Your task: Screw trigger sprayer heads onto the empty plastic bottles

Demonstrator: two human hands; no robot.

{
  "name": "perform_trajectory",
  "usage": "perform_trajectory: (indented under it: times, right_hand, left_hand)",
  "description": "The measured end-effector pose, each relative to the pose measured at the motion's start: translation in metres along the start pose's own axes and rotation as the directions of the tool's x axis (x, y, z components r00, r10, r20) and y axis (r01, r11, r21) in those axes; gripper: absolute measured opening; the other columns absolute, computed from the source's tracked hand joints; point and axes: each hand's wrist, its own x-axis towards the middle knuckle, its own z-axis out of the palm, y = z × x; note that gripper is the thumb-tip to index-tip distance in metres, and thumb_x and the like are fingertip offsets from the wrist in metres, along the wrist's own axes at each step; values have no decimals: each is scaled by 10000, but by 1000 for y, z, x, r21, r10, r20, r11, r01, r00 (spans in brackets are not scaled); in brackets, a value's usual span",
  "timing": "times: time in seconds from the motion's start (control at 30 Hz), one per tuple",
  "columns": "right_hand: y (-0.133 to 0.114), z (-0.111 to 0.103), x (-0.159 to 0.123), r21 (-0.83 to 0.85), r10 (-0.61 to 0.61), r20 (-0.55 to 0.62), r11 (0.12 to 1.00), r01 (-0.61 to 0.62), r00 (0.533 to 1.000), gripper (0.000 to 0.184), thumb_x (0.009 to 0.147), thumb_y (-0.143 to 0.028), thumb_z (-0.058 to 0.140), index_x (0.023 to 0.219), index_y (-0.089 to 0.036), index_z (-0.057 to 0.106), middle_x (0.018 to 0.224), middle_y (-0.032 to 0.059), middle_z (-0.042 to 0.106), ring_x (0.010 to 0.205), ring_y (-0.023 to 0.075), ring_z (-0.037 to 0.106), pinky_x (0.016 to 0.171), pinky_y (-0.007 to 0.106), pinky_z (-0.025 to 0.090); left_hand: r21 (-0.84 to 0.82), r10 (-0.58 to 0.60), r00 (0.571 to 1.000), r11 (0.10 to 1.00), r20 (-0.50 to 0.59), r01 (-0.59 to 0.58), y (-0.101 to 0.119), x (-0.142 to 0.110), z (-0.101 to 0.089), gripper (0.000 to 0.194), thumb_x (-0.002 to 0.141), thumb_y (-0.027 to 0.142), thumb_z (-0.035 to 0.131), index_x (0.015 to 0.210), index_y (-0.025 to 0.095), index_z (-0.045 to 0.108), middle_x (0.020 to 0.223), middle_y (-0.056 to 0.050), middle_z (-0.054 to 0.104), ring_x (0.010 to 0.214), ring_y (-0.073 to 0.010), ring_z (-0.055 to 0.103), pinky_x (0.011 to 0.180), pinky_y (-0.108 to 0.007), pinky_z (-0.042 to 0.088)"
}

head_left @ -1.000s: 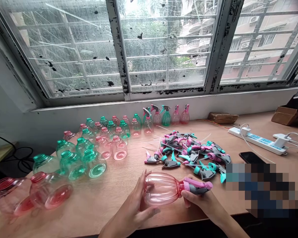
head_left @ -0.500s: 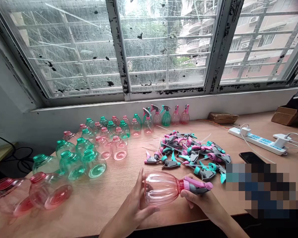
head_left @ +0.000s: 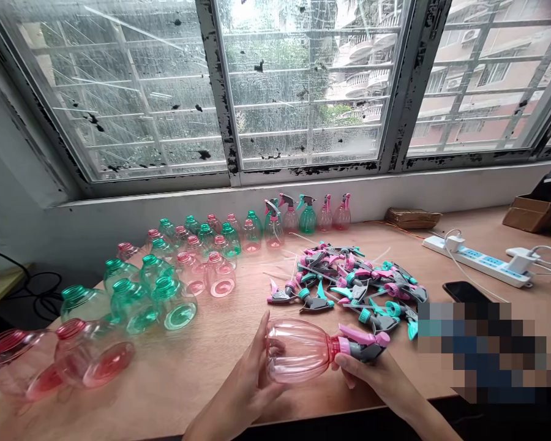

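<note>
A clear pink spray bottle [head_left: 298, 350] lies sideways in the air between my hands, just over the front part of the table. My left hand [head_left: 245, 380] is closed around its base end, thumb below and fingers behind and along the end. At the neck, my right hand [head_left: 371, 373] grips the pink collar of the spray head [head_left: 365, 343], which has a pink trigger and a dark grey body. Behind the bottle lies a pile of loose spray heads [head_left: 349, 275] in pink, teal and grey.
Open pink and green bottles [head_left: 173, 306] stand in rows at the left. Several bottles with spray heads [head_left: 307, 215] line the wall. At the right are a white power strip [head_left: 480, 262], a black phone [head_left: 466, 292], a brown package [head_left: 412, 218] and a cardboard box [head_left: 528, 213].
The spray head has turned slightly about the bottle's long axis, and its tip has shifted a little left. Both hands stay on the bottle and spray head.
</note>
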Motion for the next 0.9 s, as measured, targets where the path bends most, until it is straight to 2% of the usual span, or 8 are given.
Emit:
perform_trajectory:
  times: [0.1,0.17,0.3,0.43,0.57,0.7,0.8,0.9]
  right_hand:
    - [-3,1,1,31,-13,24,999,12,1000,321,849,-475,747,708,-201,660,575,-33,568,549,152,498,559,295,411]
    - [-3,1,1,38,-12,26,999,11,1000,326,843,-475,752,699,-205,639,571,-38,569,547,148,495,565,291,416]
    - [0,-1,0,-9,-19,13,1000,19,1000,361,870,-469,722,649,-195,641,576,-9,621,579,164,555,606,294,444]
    - [2,-3,0,-19,-25,9,1000,25,1000,365,883,-447,714,628,-201,627,587,-6,628,581,160,556,602,294,455]
    - [4,-3,1,-16,-15,10,1000,15,1000,376,891,-449,704,623,-195,633,594,0,626,584,158,550,594,297,458]
    - [6,-3,2,11,5,14,1000,-5,1000,383,879,-458,719,619,-186,646,593,1,619,574,153,546,574,291,460]
    - [5,-2,2,3,2,2,1000,-2,1000,396,880,-466,720,609,-186,651,576,4,624,568,158,558,583,299,464]
    - [3,-1,1,23,-1,2,1000,1,1000,373,881,-472,720,639,-193,673,568,4,641,555,160,560,578,301,471]
  left_hand:
    - [-97,-14,1000,995,27,17,5,-2,0,1220,794,480,823,1586,416,-102,1606,-136,315,1279,-336,575,1105,-466,435]
    - [-166,-9,999,986,46,17,11,-3,-1,1166,803,532,792,1590,428,-62,1659,-123,227,1317,-351,547,1131,-484,410]
    - [-161,-27,999,986,34,32,19,-3,0,1020,888,427,746,1599,422,14,1664,-103,243,1364,-320,496,1188,-505,339]
    - [-137,41,998,990,42,-35,14,-1,0,971,929,328,706,1585,466,4,1671,-78,206,1309,-272,528,1169,-485,388]
    - [-63,24,998,998,54,-21,10,-2,-2,985,944,253,672,1580,468,-48,1663,-84,230,1287,-259,558,1163,-469,397]
    - [-29,14,999,999,29,-13,8,-1,-1,1071,936,216,670,1562,457,-166,1664,-109,230,1294,-269,578,1144,-463,419]
    - [-21,14,1000,1000,28,-13,2,0,1,1044,923,186,660,1579,442,-112,1684,-116,176,1342,-302,548,1144,-477,419]
    - [-3,48,999,999,11,-48,-4,0,1,984,924,182,639,1599,408,-41,1690,-114,152,1436,-339,434,1156,-496,403]
